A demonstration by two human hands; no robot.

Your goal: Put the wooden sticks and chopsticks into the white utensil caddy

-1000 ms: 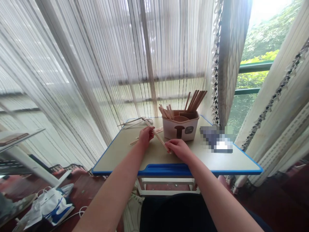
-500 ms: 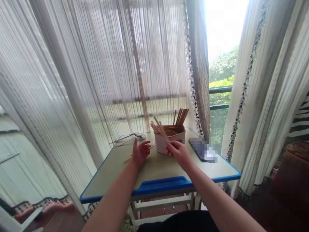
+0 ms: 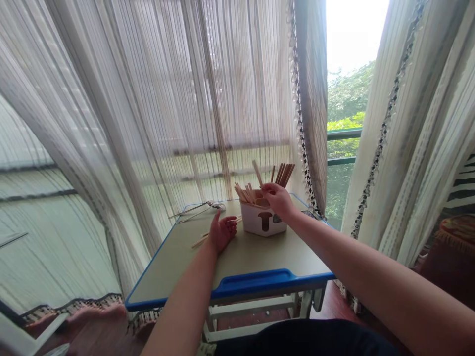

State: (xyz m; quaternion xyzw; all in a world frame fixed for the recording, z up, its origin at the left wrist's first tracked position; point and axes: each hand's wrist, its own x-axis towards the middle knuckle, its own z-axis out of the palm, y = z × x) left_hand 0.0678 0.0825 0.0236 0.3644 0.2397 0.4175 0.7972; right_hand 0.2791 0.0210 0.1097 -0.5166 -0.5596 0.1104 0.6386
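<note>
My right hand (image 3: 278, 199) is raised over the white holder (image 3: 249, 222), its fingers pinching a pale wooden chopstick (image 3: 257, 172) that points up and to the left. Pale chopsticks (image 3: 245, 192) stand in the holder's left part. Darker brown chopsticks (image 3: 285, 174) lean in the back right part. Left of the holder, my left hand (image 3: 223, 232) is open over the table, thumb up and fingers loosely bent, with nothing gripped. Loose pale chopsticks (image 3: 200, 241) lie on the table beside it, partly hidden by the hand.
The table (image 3: 178, 272) has a blue rim and a blue front ledge (image 3: 256, 281). Thin sticks (image 3: 191, 211) and a small shiny object lie at its back left. A dark flat object (image 3: 308, 213) shows partly behind my right arm. Sheer curtains (image 3: 148, 99) hang just behind the table.
My right hand has risen with the chopstick from the holder's front to above its rim. My left hand has hardly moved. The view has shifted slightly.
</note>
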